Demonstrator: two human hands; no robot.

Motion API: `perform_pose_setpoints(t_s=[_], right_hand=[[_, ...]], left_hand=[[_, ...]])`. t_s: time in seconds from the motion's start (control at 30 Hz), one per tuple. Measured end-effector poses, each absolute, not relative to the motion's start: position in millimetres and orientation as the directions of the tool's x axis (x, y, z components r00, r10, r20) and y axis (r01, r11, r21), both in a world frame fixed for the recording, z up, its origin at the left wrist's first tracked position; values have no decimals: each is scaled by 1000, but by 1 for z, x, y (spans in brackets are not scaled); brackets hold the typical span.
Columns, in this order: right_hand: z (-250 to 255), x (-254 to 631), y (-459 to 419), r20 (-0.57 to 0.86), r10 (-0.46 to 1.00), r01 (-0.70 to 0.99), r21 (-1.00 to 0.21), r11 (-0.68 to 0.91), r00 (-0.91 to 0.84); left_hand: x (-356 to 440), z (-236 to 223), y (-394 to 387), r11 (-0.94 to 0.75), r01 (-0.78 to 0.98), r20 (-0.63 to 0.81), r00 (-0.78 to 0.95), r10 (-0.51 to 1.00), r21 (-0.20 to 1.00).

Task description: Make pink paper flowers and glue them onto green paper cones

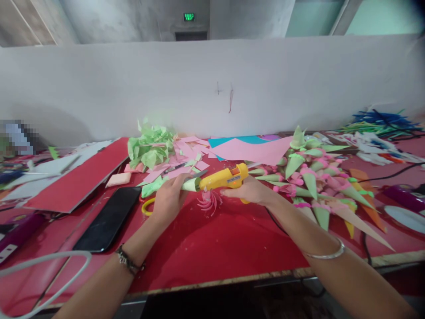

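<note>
My right hand point(250, 189) is closed around the handle of a yellow glue gun point(224, 177), whose nozzle end points left. In my left hand point(171, 198) is a light green paper cone point(191, 184), its open end right at the gun's nozzle. Whether the nozzle sits inside the cone or just against its rim, I cannot tell. Below the gun's tip lies a pink curled paper flower point(210, 202) on the red table. A yellow scissors handle point(148, 206) shows beside my left hand, partly covered by it.
Many finished green-and-pink paper cones point(314, 177) are heaped on the right. Green crumpled paper point(151, 148) and pink scraps point(189, 148) lie at the back. A black phone point(108, 219) rests at left, near a red board point(83, 175). A white partition point(149, 88) stands behind.
</note>
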State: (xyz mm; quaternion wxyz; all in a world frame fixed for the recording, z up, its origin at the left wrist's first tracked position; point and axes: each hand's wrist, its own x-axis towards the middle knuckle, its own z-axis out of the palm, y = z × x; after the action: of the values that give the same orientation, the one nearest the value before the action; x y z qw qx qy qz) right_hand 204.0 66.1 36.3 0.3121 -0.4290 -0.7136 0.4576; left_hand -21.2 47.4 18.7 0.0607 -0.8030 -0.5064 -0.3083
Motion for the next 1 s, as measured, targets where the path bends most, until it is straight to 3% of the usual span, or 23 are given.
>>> perform_pose_setpoints(t_s=[0.7,1.0], right_hand=[[44,207,67,105,943,503,-825,259,-315],[42,206,66,136,957,516,-818,255,-258]], left_hand=[[-25,20,49,-373,917,529,249,811,139],[-21,26,44,-266,954,419,186,889,141]])
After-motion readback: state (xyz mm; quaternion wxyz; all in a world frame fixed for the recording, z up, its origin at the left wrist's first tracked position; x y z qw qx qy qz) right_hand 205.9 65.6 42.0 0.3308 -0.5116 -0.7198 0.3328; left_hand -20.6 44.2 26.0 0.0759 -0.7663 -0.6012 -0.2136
